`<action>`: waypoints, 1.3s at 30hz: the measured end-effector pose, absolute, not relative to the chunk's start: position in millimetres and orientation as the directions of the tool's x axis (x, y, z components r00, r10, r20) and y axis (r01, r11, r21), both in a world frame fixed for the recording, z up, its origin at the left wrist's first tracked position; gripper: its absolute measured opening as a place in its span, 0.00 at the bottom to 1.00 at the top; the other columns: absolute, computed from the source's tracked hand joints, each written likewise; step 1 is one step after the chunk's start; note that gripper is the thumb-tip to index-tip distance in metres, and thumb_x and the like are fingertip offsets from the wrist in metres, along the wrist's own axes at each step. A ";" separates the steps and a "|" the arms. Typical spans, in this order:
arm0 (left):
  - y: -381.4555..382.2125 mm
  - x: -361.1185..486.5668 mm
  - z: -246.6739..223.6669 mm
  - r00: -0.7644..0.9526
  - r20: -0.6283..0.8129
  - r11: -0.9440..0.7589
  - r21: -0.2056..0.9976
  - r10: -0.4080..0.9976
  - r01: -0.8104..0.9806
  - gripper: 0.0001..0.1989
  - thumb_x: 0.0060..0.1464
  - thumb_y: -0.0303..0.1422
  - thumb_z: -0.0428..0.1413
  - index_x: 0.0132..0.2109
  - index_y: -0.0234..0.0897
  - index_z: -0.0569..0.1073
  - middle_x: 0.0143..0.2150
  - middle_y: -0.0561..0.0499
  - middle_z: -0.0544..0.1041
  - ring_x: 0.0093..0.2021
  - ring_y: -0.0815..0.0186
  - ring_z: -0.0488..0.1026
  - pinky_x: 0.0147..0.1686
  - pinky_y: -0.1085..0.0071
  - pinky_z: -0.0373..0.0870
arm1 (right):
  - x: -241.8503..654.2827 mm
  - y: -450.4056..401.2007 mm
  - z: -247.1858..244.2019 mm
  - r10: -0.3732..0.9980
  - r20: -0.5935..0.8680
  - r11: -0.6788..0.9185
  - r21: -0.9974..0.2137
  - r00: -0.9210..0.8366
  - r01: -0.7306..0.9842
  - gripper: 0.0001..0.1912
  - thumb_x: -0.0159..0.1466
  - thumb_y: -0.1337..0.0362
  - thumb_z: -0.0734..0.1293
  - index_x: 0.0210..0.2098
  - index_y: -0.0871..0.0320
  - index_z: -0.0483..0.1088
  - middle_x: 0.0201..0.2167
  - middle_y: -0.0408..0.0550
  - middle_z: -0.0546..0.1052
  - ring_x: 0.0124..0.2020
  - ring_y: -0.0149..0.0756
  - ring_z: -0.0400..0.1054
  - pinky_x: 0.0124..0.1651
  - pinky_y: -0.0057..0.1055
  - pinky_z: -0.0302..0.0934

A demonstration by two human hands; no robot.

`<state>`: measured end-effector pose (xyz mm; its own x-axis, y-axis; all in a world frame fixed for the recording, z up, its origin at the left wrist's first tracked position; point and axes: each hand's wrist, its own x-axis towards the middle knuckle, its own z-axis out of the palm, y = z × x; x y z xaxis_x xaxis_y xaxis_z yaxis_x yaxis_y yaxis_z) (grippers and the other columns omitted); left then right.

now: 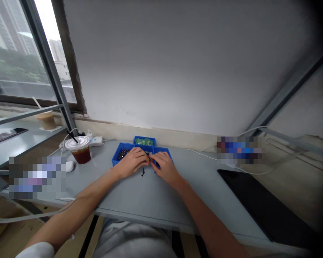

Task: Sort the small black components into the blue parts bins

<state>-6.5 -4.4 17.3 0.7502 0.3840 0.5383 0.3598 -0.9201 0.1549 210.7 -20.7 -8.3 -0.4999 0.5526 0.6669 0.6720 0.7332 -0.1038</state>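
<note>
My left hand (133, 162) and my right hand (164, 166) meet over the front of the blue bins, fingertips pinched together. Between them is a small dark piece, too small to name. Under and behind the left hand is a blue bin (114, 158) holding many small shiny metal parts (123, 154). Another blue bin (167, 150) lies behind the right hand, its contents mostly hidden. A smaller blue bin (144, 137) with green pieces stands at the back. Just below the fingertips, a small dark screw-like part (143, 172) lies on the grey table (140, 197).
A lidded cup of dark drink (81, 154) stands at the left, beside a white mouse (69, 166) and a white power strip (97, 141). A black flat panel (261, 200) lies at the right. White cables run along the wall.
</note>
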 end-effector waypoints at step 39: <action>0.1 -4.3 8.7 0.665 0.610 -0.899 0.228 0.431 0.374 0.03 0.61 0.29 0.53 0.38 0.37 0.71 0.36 0.50 0.77 0.41 0.64 0.72 0.50 0.64 0.65 | 203.7 -26.7 -6.6 0.569 0.657 0.762 -0.195 -0.494 0.618 0.10 0.73 0.62 0.60 0.41 0.55 0.72 0.37 0.48 0.79 0.39 0.40 0.70 0.45 0.39 0.59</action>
